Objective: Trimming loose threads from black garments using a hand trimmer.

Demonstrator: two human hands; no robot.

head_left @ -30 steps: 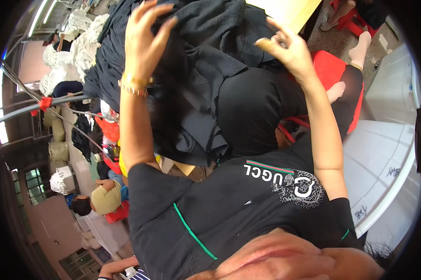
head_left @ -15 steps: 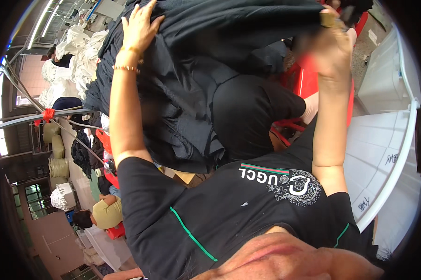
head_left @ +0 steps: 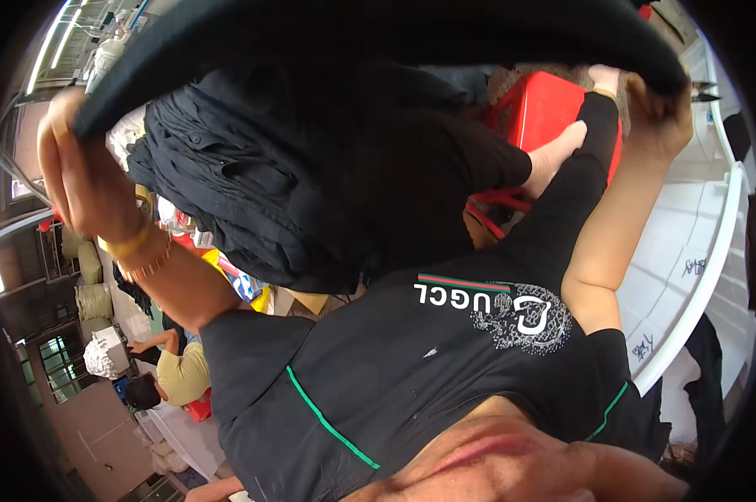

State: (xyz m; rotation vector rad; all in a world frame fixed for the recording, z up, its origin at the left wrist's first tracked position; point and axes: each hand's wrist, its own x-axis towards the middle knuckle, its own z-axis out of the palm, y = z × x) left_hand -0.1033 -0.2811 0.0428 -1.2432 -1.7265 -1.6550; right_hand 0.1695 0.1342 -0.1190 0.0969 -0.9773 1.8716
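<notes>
A length of black cloth [head_left: 378, 33] is lifted and pulled out between my two hands, arching across the top of the head view. My left hand [head_left: 81, 171], with bracelets at its wrist, has its fingers closed on one end. The other end is pinched in my right hand [head_left: 663, 121]. Two dark pointed blades, which look like thread snips [head_left: 706, 92], stick out past the right fingers; their handle is hidden in the hand. Below the raised cloth, a crumpled heap of black garments [head_left: 219, 167] lies over my lap.
A red plastic stool [head_left: 545, 117] stands beyond my legs, with bare feet beside it. White panels [head_left: 671, 268] with a curved white rail rise at the right. A person in a yellow shirt [head_left: 181, 372] sits at the far left, near stacked sacks [head_left: 93, 301].
My left hand, which lay spread on the cloth, has moved left and closed on it. The right hand has moved outward. The cloth between them has been lifted toward the camera.
</notes>
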